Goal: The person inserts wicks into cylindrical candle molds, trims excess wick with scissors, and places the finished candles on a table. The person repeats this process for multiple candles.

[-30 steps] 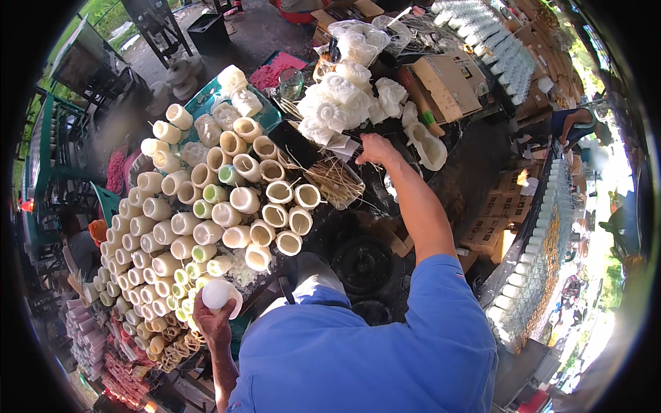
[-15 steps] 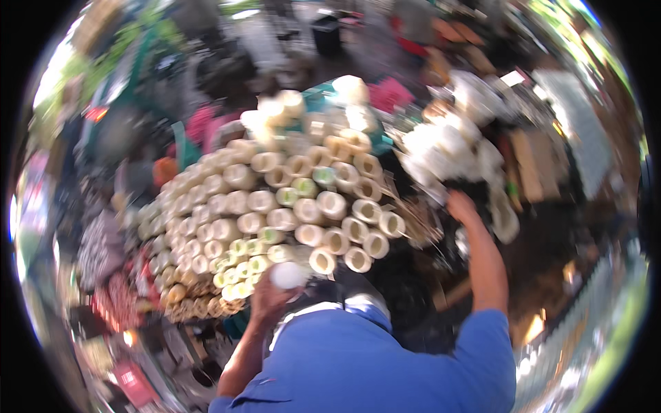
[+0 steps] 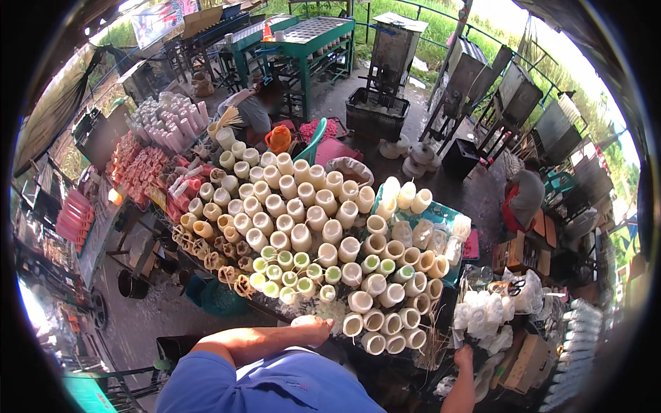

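cream cups [image 3: 303, 234], green cups [image 3: 286, 275], blue sleeve [image 3: 268, 382]

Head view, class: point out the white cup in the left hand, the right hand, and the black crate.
white cup [image 3: 303, 321], head view, rim
right hand [image 3: 464, 356], head view, back
black crate [image 3: 375, 114], head view, front wall

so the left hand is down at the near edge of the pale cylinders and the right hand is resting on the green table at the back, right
Not quite. The head view shows the left hand at the near edge of the pale cylinders, but the right hand is low on the right beside the white bags, far from the green table.
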Demonstrator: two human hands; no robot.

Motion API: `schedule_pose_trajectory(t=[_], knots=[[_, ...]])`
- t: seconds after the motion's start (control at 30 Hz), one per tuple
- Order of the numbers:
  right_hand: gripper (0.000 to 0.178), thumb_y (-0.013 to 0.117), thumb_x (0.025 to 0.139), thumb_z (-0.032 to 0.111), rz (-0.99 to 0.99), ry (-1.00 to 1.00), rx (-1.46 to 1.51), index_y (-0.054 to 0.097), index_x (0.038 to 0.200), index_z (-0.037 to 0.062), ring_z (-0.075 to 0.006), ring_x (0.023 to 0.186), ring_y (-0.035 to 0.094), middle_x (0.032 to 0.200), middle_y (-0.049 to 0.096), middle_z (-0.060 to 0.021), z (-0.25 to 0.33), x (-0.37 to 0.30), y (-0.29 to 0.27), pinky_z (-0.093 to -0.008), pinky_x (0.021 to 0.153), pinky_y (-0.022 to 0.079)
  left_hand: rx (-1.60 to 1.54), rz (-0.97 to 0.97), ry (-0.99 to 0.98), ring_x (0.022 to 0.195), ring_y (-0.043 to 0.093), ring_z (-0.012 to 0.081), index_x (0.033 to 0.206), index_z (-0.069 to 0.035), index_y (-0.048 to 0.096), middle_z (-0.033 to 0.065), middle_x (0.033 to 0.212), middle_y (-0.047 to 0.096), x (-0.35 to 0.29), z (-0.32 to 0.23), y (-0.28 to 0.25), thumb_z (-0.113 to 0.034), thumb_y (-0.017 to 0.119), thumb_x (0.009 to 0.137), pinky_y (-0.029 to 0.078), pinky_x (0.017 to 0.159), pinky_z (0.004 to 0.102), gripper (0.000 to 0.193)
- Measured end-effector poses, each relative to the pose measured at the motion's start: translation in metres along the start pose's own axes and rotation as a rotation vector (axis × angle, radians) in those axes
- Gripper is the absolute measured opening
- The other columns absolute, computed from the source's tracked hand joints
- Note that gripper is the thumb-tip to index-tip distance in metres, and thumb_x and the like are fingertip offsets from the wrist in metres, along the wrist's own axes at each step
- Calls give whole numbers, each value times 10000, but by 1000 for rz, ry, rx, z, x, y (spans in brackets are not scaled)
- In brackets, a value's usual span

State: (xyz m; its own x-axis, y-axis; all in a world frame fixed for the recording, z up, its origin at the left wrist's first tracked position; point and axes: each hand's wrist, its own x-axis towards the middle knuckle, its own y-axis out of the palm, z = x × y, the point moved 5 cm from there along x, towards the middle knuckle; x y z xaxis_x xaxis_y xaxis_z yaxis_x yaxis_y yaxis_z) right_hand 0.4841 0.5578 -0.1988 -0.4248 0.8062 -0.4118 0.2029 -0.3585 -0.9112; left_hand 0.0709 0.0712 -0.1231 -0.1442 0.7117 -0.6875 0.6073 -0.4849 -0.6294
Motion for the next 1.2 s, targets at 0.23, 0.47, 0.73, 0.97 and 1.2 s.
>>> schedule_pose_trajectory(t=[0.23, 0.47, 0.73, 0.97, 1.2], knots=[[262, 610, 986, 180, -42, -33, 52, 712, 1097, -35, -485, 1066, 706, 1081, 725, -316, -6, -18, -11, -566, 930, 565, 111, -273, -6, 801, 770, 377, 1143, -66, 656, 170, 890, 747, 5, -8, -22, -213, 543, 1005, 586, 598, 526, 230], [255, 626, 1021, 235, -5, 56, -123, 737, 1022, 6, -452, 977, 735, 992, 752, -267, -2, -51, -44, -549, 857, 579, 308, -674, 223, 859, 722, 294, 1134, -59, 697, 120, 968, 688, -3, -17, -26, -220, 628, 923, 524, 704, 460, 274], [159, 683, 895, 147, 20, -100, -319, 686, 1020, 50, -402, 946, 731, 971, 735, -201, -18, -85, -65, -537, 801, 603, 116, -518, 206, 1058, 657, 398, 1237, -8, 656, 201, 1116, 664, -5, -1, -26, -101, 607, 877, 585, 820, 512, 374], [183, 608, 962, 200, -13, 48, -342, 712, 1002, 55, -414, 894, 762, 908, 760, -215, -21, -135, -106, -554, 788, 586, 206, -701, 238, 1296, 567, 434, 1448, -11, 550, 257, 1425, 564, -7, 2, -35, -128, 742, 842, 571, 942, 499, 646], [176, 594, 962, 178, -51, 122, -368, 716, 1012, 61, -403, 901, 764, 916, 766, -195, -39, -188, -134, -535, 800, 585, 256, -670, 147, 1414, 473, 440, 1445, -26, 564, 260, 1563, 461, -27, -3, -35, -148, 839, 791, 468, 1068, 551, 719]])
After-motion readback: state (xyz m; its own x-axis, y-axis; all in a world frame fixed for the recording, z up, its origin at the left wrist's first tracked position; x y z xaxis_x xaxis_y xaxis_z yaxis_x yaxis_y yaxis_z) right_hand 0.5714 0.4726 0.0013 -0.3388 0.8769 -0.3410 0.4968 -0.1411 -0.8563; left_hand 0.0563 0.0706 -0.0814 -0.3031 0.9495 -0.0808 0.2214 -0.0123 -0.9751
